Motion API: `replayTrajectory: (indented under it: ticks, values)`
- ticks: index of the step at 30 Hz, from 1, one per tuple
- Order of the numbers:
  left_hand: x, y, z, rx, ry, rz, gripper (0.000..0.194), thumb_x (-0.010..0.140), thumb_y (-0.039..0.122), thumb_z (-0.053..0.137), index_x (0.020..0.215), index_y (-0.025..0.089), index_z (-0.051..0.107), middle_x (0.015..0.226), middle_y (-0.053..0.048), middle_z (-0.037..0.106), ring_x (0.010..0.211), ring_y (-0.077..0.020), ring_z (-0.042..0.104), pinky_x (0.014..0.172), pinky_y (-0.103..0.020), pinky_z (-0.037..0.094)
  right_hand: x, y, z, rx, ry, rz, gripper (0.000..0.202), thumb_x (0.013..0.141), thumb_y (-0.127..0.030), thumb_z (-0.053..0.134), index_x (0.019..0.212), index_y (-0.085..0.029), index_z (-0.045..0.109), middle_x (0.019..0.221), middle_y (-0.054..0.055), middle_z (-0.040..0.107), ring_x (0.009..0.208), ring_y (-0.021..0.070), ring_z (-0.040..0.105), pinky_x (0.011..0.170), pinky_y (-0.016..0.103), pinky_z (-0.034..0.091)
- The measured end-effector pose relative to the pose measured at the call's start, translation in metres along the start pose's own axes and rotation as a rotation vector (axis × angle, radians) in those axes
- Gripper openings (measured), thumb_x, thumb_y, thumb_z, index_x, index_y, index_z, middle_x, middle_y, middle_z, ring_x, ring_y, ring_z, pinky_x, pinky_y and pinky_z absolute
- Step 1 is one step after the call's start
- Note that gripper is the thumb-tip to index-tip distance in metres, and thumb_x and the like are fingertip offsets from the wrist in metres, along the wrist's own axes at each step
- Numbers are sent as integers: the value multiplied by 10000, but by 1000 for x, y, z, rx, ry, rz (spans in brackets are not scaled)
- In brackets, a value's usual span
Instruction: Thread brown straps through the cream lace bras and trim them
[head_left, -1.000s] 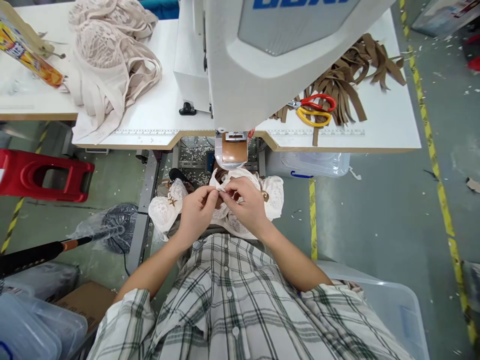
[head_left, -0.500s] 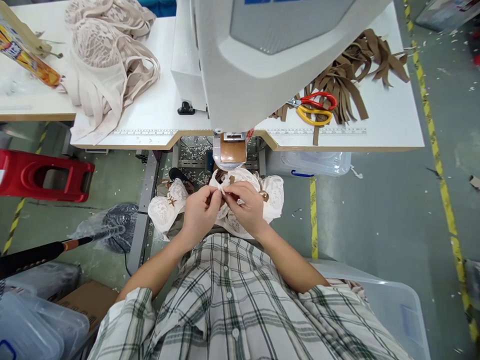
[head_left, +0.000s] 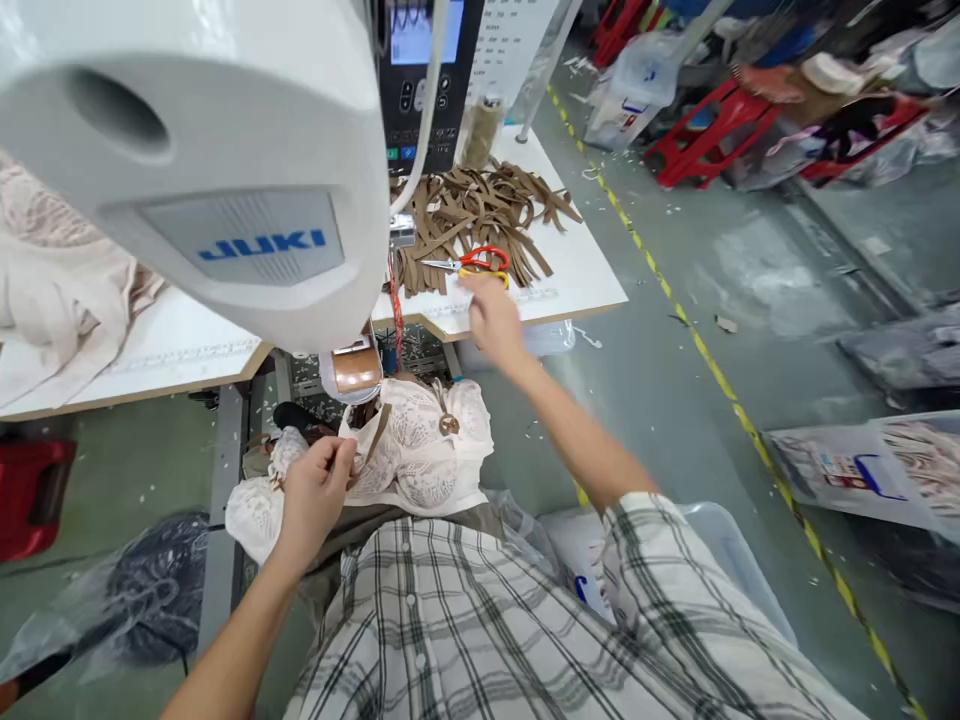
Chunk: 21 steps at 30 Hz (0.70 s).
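Observation:
White lace bras (head_left: 431, 465) with brown straps lie across my lap. My left hand (head_left: 319, 490) is closed at the left part of one bra, pinching its white edge beside a loose brown strip (head_left: 379, 430). My right hand (head_left: 495, 315) is stretched out to the table's front edge, its fingertips at the yellow handle of the scissors (head_left: 484, 262). It is blurred, and I cannot see whether its fingers are closed around the handle. The scissors, with one red and one yellow handle, lie on a heap of brown fabric strips (head_left: 495, 210).
A white sewing machine head (head_left: 262, 180) hangs above my lap, with a control panel (head_left: 424, 90) behind it. Beige bras (head_left: 52, 260) lie on the left of the white table (head_left: 176, 345). Clear plastic bins (head_left: 735, 560) and a red stool (head_left: 34, 495) stand on the floor.
My right hand has let go of the bra and moved forward and right to the scissors. My left hand stays on the bra. The view has turned to the right.

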<state>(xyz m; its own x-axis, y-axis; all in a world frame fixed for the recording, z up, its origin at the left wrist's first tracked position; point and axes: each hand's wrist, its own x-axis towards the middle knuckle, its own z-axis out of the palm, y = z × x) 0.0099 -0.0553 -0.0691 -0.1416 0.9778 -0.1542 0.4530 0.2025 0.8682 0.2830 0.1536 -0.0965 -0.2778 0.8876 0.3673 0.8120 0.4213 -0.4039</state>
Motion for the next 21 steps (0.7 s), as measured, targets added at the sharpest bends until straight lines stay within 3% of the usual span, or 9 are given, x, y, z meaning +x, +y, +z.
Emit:
replayTrajectory:
  ticks: [1,2,4,8,11,15,17,19,21]
  values:
    - [0,1,-1,10,-28,7,317,915,436,566,719,195,629,593,-6,599,538,-145,571,490,-218,434,25,21,-9,-156,-73,45,500,877,-37,406,1349,-99,560,1377,191,585,1302,286,521,1059,450,426]
    - [0,3,-2,4,-52,1,321,915,444,563,728,195,640,615,-16,621,556,-152,596,499,-220,451,48,37,-17,-285,-234,37,499,868,-48,462,1360,-67,542,1363,232,585,1262,322,547,1021,462,441]
    - [0,9,-3,-33,-67,-30,331,914,460,557,742,193,647,651,-28,647,575,-157,614,511,-225,473,79,55,-28,-335,-369,-4,413,852,-87,576,1261,-42,611,1227,256,659,1119,339,630,922,424,471]
    - [1,19,-10,-127,-97,-90,325,907,452,577,763,175,669,687,-28,652,595,-134,576,541,-218,466,84,52,-39,-369,-441,-92,410,940,-304,558,1188,11,644,1086,232,697,1045,265,663,782,339,405]
    - [2,16,-16,-340,-164,-170,293,905,437,600,844,170,705,759,-27,652,651,-117,560,590,-214,459,52,43,-53,-385,-351,-67,535,974,-408,441,1250,20,605,1120,259,666,1070,283,646,698,394,347]
    - [0,8,-21,-650,-171,-278,286,884,445,652,861,168,720,811,-37,656,701,-116,574,627,-220,461,-22,11,-79,-155,-42,52,460,953,-388,489,1282,-80,583,1150,213,652,877,193,656,672,377,411]
    - [-1,7,-21,-704,-157,-309,279,875,440,672,868,168,732,809,-39,662,720,-118,584,633,-216,461,-66,-18,-89,93,-90,37,483,892,-350,575,1316,-122,525,1064,145,656,683,136,600,609,320,474]
    - [-2,8,-22,-740,-147,-324,271,867,435,686,880,170,741,801,-38,669,727,-120,594,642,-213,465,-105,-52,-91,166,-302,-94,457,847,-342,645,1269,-191,558,1026,93,647,703,151,603,620,311,521]
    - [-3,11,-21,-764,-153,-330,265,862,433,691,884,174,743,807,-36,677,728,-117,598,657,-214,472,-133,-81,-85,151,-398,-200,407,849,-374,669,1213,-212,586,1065,88,638,738,166,623,607,304,533]
